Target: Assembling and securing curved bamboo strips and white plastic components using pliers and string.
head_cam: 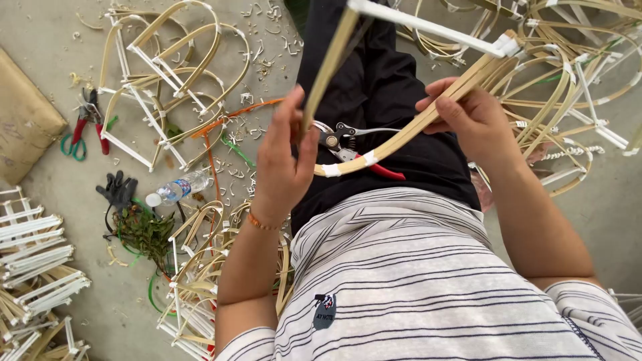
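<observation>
Head view, looking down my striped shirt and black trousers to the grey floor. Heaps of finished bamboo frames lie on that floor: arched ones up to my left, more crowded on my right, and flat white-taped racks stacked at the far left edge. A tan bundle sits beside them.

Across my lap I hold a bent bamboo strip frame, bound with white tape at the joints. My left hand is closed around its upright strip, thumb pressed on the near side. My right hand pinches the curved strips together near the taped corner, fingers curled tight.

Red-handled shears rest on my thigh, just under the curve and between my hands. On the floor to my left lie a plastic water bottle, a black glove, green leaves, and a second pair of red pliers.
</observation>
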